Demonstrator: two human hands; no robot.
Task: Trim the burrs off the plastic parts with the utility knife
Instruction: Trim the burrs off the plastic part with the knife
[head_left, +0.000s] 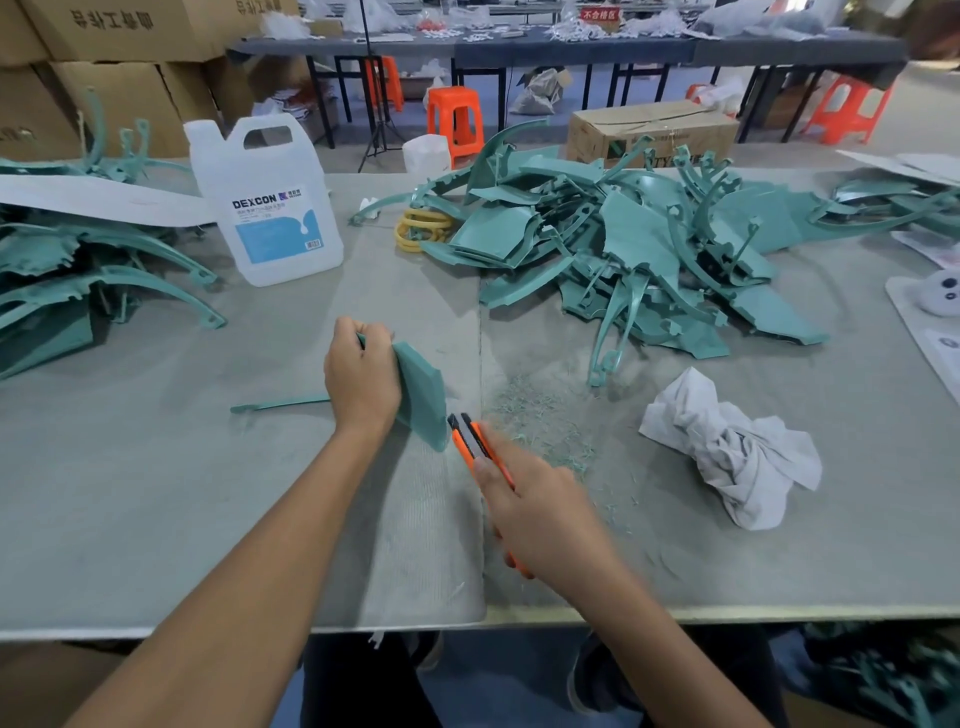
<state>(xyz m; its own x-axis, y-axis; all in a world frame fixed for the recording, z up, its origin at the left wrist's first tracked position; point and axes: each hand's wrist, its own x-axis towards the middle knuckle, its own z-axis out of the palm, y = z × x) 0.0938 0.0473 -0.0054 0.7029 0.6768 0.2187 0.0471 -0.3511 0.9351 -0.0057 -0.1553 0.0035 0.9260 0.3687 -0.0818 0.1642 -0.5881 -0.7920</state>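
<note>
Near the front edge of the bench (156, 493), our right grip (535, 514) is wrapped tight round the orange utility knife (470, 441), its tip right by the green plastic part (423, 395) that our left grip (363, 376) holds on edge. Shavings (540, 421) lie just beside, so some trimming looks done. A big pile (623, 249) toward the far edge likely waits.

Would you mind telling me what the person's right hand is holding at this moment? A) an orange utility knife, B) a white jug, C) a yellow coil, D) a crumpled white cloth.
A: the right hand grips the orange utility knife, whose tip sits next to the green plastic part held by the left hand.
</note>
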